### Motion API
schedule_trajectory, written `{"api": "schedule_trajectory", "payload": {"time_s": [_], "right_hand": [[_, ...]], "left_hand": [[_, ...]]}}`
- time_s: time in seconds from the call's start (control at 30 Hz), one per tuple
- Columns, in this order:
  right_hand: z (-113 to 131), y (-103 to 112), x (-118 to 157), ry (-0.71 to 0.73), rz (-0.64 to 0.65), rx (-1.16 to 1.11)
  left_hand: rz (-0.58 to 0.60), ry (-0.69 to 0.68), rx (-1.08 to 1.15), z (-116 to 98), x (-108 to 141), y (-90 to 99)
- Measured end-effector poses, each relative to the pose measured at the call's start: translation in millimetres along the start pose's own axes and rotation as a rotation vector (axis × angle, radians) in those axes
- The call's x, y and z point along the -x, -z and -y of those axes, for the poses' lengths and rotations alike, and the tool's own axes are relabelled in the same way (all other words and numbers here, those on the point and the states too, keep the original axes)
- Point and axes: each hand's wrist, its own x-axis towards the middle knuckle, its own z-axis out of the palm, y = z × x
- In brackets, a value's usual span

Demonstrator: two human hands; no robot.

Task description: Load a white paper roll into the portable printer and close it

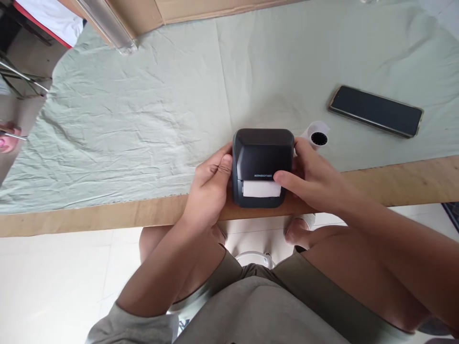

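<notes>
A black label printer [265,155] sits at the table's front edge, with a strip of white label paper [261,188] showing at its front slot. My left hand [211,184] is closed against the printer's left side, thumb along the casing and the other fingers partly hidden. On the opposite side, my right hand [311,172] grips the casing, its thumb on the lower front near the lettering and its fingers round the right side. Just behind that hand lies a roll of white label paper [317,134] with a black core.
A dark-screened phone [376,111] lies on the pale green cloth [161,110] at the right. Cardboard [201,8] and a clear plastic-wrapped item [107,24] stand at the back left. The wooden table edge [107,217] runs along the front. Part of another person [9,138] shows at far left.
</notes>
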Motion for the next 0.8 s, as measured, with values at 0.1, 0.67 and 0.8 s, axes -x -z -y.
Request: {"api": "schedule_trajectory", "payload": {"time_s": [0.1, 0.67, 0.8], "right_hand": [[3.6, 4.9, 0.4, -0.012, 0.041, -0.079], [6.4, 18.2, 3.6, -0.122, 0.106, 0.096], [18.9, 16.8, 5.3, -0.115, -0.019, 0.107]], "left_hand": [[-0.069, -0.088, -0.179, -3.0, 4.1, 5.3], [0.035, -0.342, -0.571, 3.1, 20.9, 4.8], [0.018, -0.324, -0.546, 4.2, 19.4, 1.9]]}}
